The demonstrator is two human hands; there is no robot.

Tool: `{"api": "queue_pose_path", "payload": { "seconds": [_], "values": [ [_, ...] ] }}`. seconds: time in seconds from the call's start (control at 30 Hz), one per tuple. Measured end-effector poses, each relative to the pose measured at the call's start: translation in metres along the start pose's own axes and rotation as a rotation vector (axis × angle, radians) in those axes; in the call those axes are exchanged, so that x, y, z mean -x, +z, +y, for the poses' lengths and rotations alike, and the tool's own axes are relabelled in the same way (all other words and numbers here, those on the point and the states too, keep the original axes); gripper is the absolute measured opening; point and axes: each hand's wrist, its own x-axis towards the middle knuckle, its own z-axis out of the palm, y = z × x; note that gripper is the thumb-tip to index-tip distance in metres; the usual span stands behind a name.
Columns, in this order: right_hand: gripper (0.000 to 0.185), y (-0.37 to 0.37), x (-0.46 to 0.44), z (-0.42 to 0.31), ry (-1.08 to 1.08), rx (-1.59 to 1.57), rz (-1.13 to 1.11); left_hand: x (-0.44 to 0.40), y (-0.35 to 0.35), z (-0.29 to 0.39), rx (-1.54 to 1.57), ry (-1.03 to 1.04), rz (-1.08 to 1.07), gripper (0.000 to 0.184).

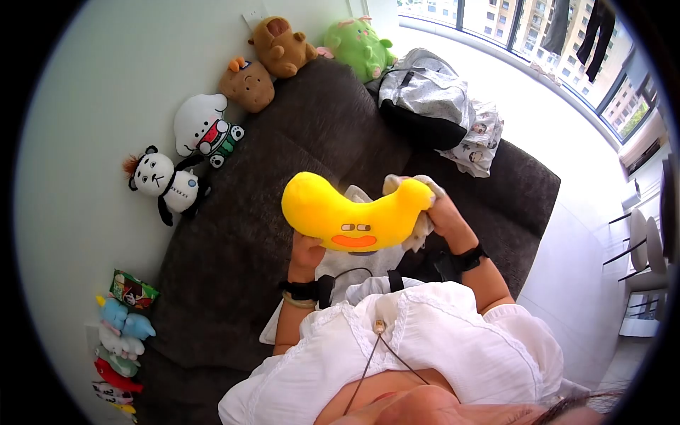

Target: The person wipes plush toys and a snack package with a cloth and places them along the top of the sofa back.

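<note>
1. Nearest, across the bottom of the frame, is the wearer's white shirt (453, 312), with a corded pendant (380, 326) hanging over it.
2. The left hand (307, 251), left of centre, grasps the lower left side of the yellow plush (358, 219); its fingers are mostly hidden beneath.
3. The right hand (444, 212), right of centre, grips a greyish cloth (419, 236), which wraps the plush's right end.
4. The plush lies at the centre of the frame, held up between both hands, its embroidered face showing.
5. Beneath spreads the dark sofa (219, 262), from lower left to right of centre.
6. At lower left, along the sofa's edge, are a green packet (134, 289) and a row of small toys (122, 346).
7. From left to top, a panda (157, 175), a white toy (197, 120), a brown round toy (248, 86), a brown bear (280, 48) and a green toy (359, 49) line the sofa's edge.
8. At upper right of centre, a grey backpack (432, 88) touches a patterned bag (483, 134).
9. Farther off are chairs (637, 241) at right and, at upper right, dark trousers (598, 39) hanging before windows (528, 32).
</note>
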Motion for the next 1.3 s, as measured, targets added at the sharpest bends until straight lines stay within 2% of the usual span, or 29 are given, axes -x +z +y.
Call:
{"api": "queue_pose_path", "payload": {
  "seconds": [0.07,0.13,0.17,0.2,0.27,0.3,0.33,0.43,0.53,0.63,0.73,0.83,0.97,1.03,1.07,1.13,1.23,1.3],
  "values": [
    [0.030,0.015,0.000,0.014,-0.092,-0.392,-0.405,-0.008,0.006,-0.004,-0.058,-0.055,0.067,0.062],
    [0.031,0.025,0.003,0.007,-0.123,-0.227,-0.396,-0.018,0.012,-0.006,-0.193,-0.124,0.191,0.060],
    [0.031,0.029,0.006,0.000,-0.138,-0.144,-0.393,-0.023,0.041,0.001,-0.426,-0.128,0.274,0.057],
    [0.031,0.033,0.012,-0.002,-0.047,0.135,-0.134,-0.023,0.045,-0.008,-0.499,-0.095,0.288,0.055],
    [0.031,0.042,0.018,0.008,-0.280,0.357,-0.134,-0.024,0.048,-0.024,-0.645,-0.025,0.315,0.050],
    [0.032,0.048,0.021,0.014,-0.344,0.420,-0.120,-0.018,0.050,-0.027,-0.516,-0.115,0.272,0.048],
    [0.033,0.054,0.023,0.017,-0.452,0.528,-0.096,-0.013,0.051,-0.029,-0.504,-0.149,0.281,0.047],
    [0.036,0.063,0.025,0.020,-0.557,0.585,-0.028,-0.006,0.055,-0.028,-0.541,-0.261,0.306,0.047],
    [0.038,0.059,0.024,0.030,-0.575,0.669,0.015,-0.005,0.063,-0.023,-0.037,-0.224,0.234,0.045],
    [0.042,0.062,0.026,0.037,-0.591,0.741,0.025,0.002,0.070,-0.018,-0.509,-0.071,0.088,0.054],
    [0.050,0.071,0.029,0.039,-0.663,0.845,-0.013,0.000,0.075,-0.010,-0.728,-0.174,0.243,0.068],
    [0.056,0.082,0.031,0.029,-0.794,0.968,-0.115,0.004,0.060,-0.002,-0.549,-0.168,0.240,0.062],
    [0.058,0.070,0.018,0.021,-0.906,1.373,-0.008,0.017,0.040,0.012,-0.673,-0.070,0.120,0.061],
    [0.062,0.049,0.002,0.005,-0.903,1.506,0.141,0.020,0.041,0.018,-0.610,-0.040,0.120,0.062],
    [0.061,0.041,-0.005,-0.006,-0.853,1.501,0.250,0.022,0.042,0.021,-0.578,-0.025,0.119,0.062],
    [0.060,0.027,-0.014,-0.021,-0.885,1.480,0.473,0.022,0.042,0.023,-0.506,0.012,0.128,0.063],
    [0.061,0.062,0.009,-0.041,-0.943,1.209,0.274,0.023,0.041,0.016,-0.425,0.007,0.183,0.061],
    [0.061,0.090,0.026,-0.032,-0.929,0.960,-0.008,0.016,0.044,0.010,-0.387,-0.002,0.184,0.063]
  ]
}}
